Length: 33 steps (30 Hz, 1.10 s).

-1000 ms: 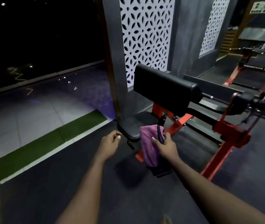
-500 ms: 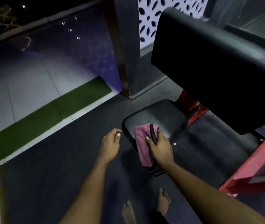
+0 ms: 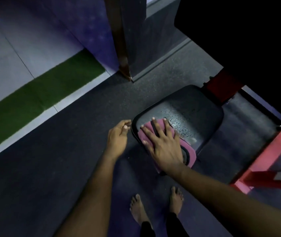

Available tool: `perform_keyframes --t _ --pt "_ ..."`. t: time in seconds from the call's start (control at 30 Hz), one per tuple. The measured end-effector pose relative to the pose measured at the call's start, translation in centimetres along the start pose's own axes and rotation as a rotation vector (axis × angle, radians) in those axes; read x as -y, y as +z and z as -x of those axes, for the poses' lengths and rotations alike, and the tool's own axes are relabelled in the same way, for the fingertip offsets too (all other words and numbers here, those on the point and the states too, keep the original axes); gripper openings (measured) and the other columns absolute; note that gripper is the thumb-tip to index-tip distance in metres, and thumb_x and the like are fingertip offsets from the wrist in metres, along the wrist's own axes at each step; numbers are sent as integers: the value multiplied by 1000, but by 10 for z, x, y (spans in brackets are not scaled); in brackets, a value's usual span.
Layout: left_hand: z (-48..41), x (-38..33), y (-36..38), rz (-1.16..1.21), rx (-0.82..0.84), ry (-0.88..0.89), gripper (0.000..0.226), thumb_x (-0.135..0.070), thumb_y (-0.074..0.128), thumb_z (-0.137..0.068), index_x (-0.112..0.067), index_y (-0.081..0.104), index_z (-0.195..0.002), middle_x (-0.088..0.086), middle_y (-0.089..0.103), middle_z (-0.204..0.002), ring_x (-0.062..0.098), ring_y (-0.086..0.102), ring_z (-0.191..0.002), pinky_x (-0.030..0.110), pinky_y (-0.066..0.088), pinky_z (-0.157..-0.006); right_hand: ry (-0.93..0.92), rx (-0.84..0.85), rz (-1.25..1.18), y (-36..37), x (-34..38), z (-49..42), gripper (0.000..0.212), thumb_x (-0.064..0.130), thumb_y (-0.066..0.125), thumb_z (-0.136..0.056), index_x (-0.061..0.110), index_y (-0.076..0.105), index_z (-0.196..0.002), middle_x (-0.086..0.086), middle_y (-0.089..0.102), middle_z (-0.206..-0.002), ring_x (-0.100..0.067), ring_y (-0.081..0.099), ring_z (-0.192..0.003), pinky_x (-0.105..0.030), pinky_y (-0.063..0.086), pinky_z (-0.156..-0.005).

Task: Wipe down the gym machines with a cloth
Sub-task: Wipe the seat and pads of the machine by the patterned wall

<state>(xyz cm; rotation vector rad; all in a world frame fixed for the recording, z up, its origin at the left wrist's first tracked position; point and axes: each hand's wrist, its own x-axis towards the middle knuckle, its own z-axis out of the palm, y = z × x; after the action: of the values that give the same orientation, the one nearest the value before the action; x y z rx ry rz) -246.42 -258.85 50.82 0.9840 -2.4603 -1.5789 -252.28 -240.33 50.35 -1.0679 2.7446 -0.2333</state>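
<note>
As a person stands barefoot on the dark rubber floor [image 3: 64, 151] of a gym, both arms reach down toward a machine at the right of the head view. A large black pad [image 3: 239, 48] fills the upper right corner, in deep shadow. Pale tiles [image 3: 7, 53] cover the upper left, and a green turf strip [image 3: 42, 94] runs along the edge of the rubber floor. A grey pillar [image 3: 136, 35] with a brown edge rises at top centre. The machine's red frame [image 3: 271, 156] slants along the right side, just beside the black seat [image 3: 199, 113], whose surface glistens with fine specks.

The right hand [image 3: 163, 146] lies flat on the near left part of the seat, its fingers [image 3: 168, 127] straight and spread wide, pressing down on the pink cloth [image 3: 186, 145]. The cloth sits on the seat under the palm, showing between the fingers and past the heel of the hand at the seat's near edge. A dark band shows between two fingers; what it is cannot be told.

The left hand [image 3: 117, 135] hovers just beside the seat's left rim, fingers loosely curled and close together, holding nothing. Whether its fingertips touch the rim cannot be told. The bare feet [image 3: 138, 209] stand side by side below the seat.
</note>
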Motion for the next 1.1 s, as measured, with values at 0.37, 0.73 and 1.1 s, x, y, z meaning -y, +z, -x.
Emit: perform_keyframes --t 0.37,0.73,1.1 --pt "-7 18 -2 110 33 -34 30 -9 42 -106 -13 63 -127 -2 69 -118 8 66 -108 27 53 -97 71 -73 23 4 13 -17 59 60 35 -104 43 23 -159 -2 20 -169 -34 15 -154 -58 36 -107" --pt "-6 27 -2 268 52 -106 33 0 33 -107 -3 56 -130 12 65 -123 16 67 -107 19 51 -92 108 -52 38 2 27 -74 49 50 39 -106 40 39 -153 -1 35 -162 -36 27 -148 -58 41 -106" --pt "-7 29 0 372 97 -156 29 -3 31 -108 -8 52 -127 11 65 -125 18 64 -113 22 46 -84 93 -64 68 6 43 -102 43 47 39 -106 33 53 -143 -2 46 -153 -37 34 -144 -61 41 -104"
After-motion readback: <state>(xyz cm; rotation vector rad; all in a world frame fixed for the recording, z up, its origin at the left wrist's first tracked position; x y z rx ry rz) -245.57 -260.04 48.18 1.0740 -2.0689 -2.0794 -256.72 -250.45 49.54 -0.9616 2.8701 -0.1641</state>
